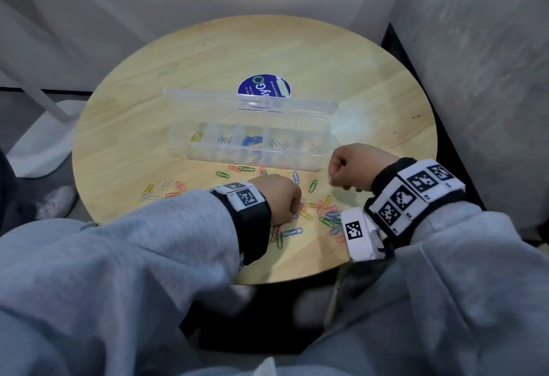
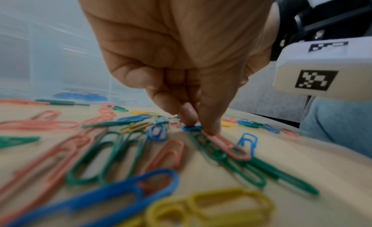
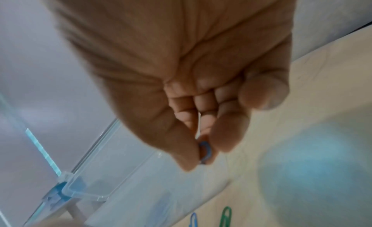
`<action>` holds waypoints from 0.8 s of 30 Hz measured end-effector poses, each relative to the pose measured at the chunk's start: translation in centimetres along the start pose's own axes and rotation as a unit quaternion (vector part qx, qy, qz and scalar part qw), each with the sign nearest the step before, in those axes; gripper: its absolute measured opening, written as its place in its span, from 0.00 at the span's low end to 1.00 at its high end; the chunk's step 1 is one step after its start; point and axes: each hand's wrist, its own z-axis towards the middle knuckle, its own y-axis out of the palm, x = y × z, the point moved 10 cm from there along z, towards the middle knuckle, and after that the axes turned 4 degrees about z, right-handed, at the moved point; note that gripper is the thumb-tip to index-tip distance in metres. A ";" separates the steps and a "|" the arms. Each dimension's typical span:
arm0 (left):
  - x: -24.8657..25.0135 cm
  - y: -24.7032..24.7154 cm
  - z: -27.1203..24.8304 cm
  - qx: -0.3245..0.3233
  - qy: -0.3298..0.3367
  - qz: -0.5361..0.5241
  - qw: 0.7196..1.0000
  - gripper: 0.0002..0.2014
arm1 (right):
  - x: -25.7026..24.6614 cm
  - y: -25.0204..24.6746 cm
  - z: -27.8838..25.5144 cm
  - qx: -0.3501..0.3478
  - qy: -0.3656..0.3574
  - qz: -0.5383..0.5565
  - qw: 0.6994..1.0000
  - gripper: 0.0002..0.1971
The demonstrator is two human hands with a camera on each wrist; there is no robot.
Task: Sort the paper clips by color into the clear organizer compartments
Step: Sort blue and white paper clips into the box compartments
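A clear organizer (image 1: 322, 138) stands open in the middle of the round table, with its lid (image 1: 208, 98) laid back. Its compartments hold yellow clips (image 1: 196, 136), silver clips (image 1: 224, 139) and blue clips (image 1: 252, 141). Loose coloured paper clips (image 1: 326, 215) lie in a pile in front of it. My left hand (image 1: 295, 209) reaches down into the pile and its fingertips (image 2: 209, 127) pinch a blue clip (image 2: 192, 128) lying against the table. My right hand (image 1: 334, 181) hovers by the organizer's right end and pinches a blue clip (image 3: 205, 152) between thumb and fingers.
More clips (image 1: 160, 190) lie scattered at the table's left front. A blue round sticker (image 1: 261, 87) sits behind the organizer. A grey wall stands close on the right. A white stand base (image 1: 41, 138) and a shoe (image 1: 56, 200) are on the floor to the left.
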 end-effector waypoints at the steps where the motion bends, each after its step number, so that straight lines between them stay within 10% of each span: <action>1: 0.0 0.0 0.0 -0.002 -0.003 -0.001 1.000 0.07 | 0.3 -0.1 0.0 0.006 0.006 0.020 1.000 0.10; 24: -5.3 -2.4 -1.4 0.021 -0.069 -0.287 0.955 0.09 | -1.6 4.0 0.4 -0.071 -0.007 0.018 0.997 0.10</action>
